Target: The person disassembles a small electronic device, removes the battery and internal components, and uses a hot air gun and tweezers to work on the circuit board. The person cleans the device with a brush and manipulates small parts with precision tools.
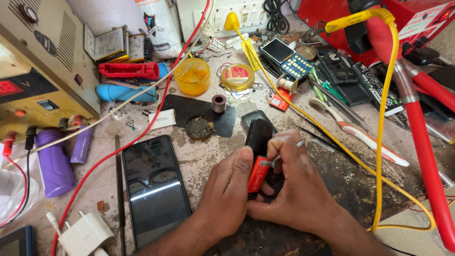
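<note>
My left hand (227,189) and my right hand (296,185) meet at the middle of the bench, both gripping a small black device with a red lower part (259,156). My left thumb presses along its left side. My right fingers, one with a ring, curl over its top right. Under the hands lies a dark mat (346,185). A black smartphone (155,187) lies face up just left of my left hand.
A power supply box (42,61) stands at the left with red and black leads. A yellow cable (384,118) and red hose (422,137) cross the right side. A toothbrush (360,135), tweezers, solder spool (218,102), yellow cup (192,76), white charger (85,234) and phone parts are scattered about.
</note>
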